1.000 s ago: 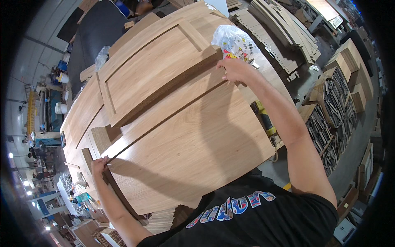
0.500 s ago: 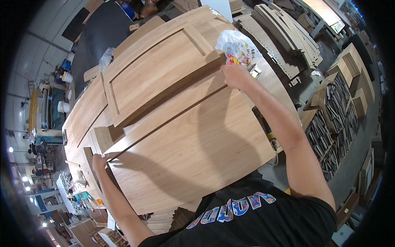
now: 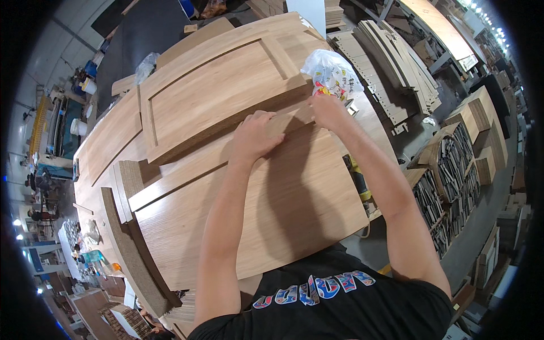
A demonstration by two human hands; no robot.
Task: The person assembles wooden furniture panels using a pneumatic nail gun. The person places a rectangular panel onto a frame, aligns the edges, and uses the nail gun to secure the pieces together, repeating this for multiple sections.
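Observation:
In front of me lies a large flat wood-grain panel [image 3: 249, 215]. A long narrow wooden strip [image 3: 184, 177] runs along its far edge, slanting up to the right. My left hand [image 3: 258, 136] lies across the strip toward its right part, fingers over the far side and thumb at the near side. At the strip's right end, my right hand [image 3: 328, 111] is closed on it, its fingertips partly hidden. Just beyond lies a thick panel with a raised frame [image 3: 221, 90]. A printed white plastic bag [image 3: 333, 73] sits by my right hand.
Curved particle-board pieces [image 3: 133, 255] stand along the panel's left side. A yellow and black power tool [image 3: 358, 178] lies at its right edge. Boxes packed with thin strips [image 3: 453, 158] and stacked curved boards [image 3: 391, 56] occupy the right. A dark table [image 3: 147, 45] stands at far left.
My left hand has left the strip's left end and moved right, onto the strip near my right hand. My right hand stays at the right end.

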